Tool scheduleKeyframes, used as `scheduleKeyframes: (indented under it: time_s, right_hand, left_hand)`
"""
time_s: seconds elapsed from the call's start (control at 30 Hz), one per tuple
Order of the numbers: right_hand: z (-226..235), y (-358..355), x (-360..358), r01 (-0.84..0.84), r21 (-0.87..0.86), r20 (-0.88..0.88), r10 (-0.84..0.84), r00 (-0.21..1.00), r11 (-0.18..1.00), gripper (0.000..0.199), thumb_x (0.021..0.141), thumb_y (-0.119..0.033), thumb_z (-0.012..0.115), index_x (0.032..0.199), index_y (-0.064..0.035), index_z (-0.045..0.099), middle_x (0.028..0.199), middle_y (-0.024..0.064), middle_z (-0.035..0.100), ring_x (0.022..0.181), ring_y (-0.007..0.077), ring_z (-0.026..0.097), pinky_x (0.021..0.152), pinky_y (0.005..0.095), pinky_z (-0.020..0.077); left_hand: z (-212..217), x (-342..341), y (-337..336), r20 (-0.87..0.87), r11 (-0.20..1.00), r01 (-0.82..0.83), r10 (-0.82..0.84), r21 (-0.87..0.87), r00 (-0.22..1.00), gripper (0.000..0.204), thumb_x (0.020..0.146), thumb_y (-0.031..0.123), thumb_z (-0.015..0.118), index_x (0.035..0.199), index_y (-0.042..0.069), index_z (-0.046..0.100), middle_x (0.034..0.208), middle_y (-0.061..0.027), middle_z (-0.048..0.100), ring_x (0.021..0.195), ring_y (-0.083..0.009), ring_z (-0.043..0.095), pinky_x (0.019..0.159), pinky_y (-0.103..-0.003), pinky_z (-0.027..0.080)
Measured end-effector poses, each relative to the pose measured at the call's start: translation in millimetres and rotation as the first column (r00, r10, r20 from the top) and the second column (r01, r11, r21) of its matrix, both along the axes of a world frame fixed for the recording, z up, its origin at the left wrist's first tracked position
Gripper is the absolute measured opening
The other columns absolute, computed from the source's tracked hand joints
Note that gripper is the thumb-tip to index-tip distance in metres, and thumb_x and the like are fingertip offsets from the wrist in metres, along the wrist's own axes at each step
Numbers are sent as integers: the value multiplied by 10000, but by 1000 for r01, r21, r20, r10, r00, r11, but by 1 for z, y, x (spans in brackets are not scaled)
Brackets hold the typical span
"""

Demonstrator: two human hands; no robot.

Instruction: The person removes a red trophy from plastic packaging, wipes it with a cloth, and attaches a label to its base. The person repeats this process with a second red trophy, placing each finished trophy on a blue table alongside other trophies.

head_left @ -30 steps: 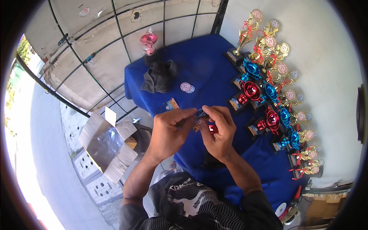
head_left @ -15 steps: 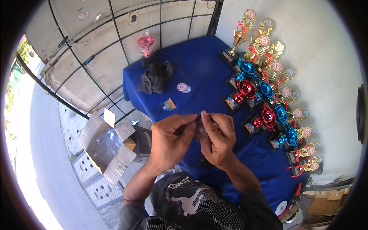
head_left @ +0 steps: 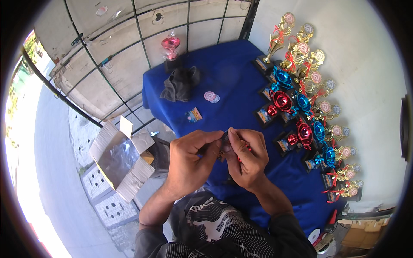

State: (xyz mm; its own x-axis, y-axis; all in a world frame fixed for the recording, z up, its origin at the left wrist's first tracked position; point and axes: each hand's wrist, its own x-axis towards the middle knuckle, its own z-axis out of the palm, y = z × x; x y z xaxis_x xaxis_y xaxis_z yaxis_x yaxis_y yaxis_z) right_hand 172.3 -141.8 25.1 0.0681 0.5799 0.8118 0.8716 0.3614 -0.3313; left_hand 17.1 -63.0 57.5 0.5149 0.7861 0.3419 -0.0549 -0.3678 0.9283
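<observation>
Over the front of the blue table, my left hand [head_left: 193,159] and my right hand [head_left: 247,157] meet, thumbs and fingertips pinched together. Between them is a small dark piece, mostly covered by the fingers, so its kind is hidden. Bits of red and gold show just below and behind the fingers; what they belong to I cannot make out. Beyond my hands lie a small printed card [head_left: 194,115] and two overlapping round stickers, one pink [head_left: 209,96] and one pale. A crumpled dark cloth [head_left: 178,84] rests farther back.
Several red, blue and gold trophies [head_left: 304,133] on black bases crowd the table's right side. A pink-red cup trophy [head_left: 171,47] in clear wrap stands at the back left. An open cardboard box [head_left: 101,157] holding clear plastic sits left of the table, beside a metal grid.
The view has shifted slightly, so the table and trophies appear a little farther right. My hands keep the same pinch, almost unmoved.
</observation>
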Motion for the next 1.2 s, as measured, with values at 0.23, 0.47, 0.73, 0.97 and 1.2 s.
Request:
scheduleKeyframes:
  time_s: [0.23,0.47,0.73,0.97,1.2]
  right_hand:
    - [1,-1,1,-12,4,4,12,1000,1000,573,776,50,755,1338,-10,664,1084,117,651,937,261,600,723,334,502]
    - [0,0,0,-8,49,17,8,1000,999,555,770,40,770,1315,-14,679,1074,111,657,920,256,603,710,328,501]
    - [-1,0,0,-14,66,-18,16,1000,998,549,761,42,781,1298,-25,688,1046,90,663,892,246,608,716,338,504]
    - [-3,-1,-3,-5,91,-52,10,999,996,501,744,45,795,1230,-21,693,1002,88,666,851,241,612,715,349,502]
    - [-3,-2,-4,21,115,-61,-14,998,993,514,749,42,797,1249,-24,696,1002,76,660,854,237,601,719,348,494]
  left_hand:
    - [3,-3,0,-39,1000,26,-26,-7,999,144,933,-74,682,1061,-60,748,869,-90,725,778,-109,692,682,-246,547]
    - [7,-3,-2,-10,999,31,-31,-29,999,158,922,-83,683,1061,-51,752,864,-88,721,780,-105,676,682,-249,525]
    - [8,-4,-1,-28,998,29,-28,52,999,157,902,-74,684,1047,-67,744,835,-145,727,728,-178,724,621,-274,546]
    - [2,2,-2,-65,998,-16,12,-57,998,183,869,-61,681,1036,-48,753,816,-144,719,719,-182,722,616,-283,539]
    - [-2,5,-5,-3,1000,-6,6,13,1000,142,932,-103,625,1025,-98,732,835,-88,689,675,-110,669,571,-251,524]
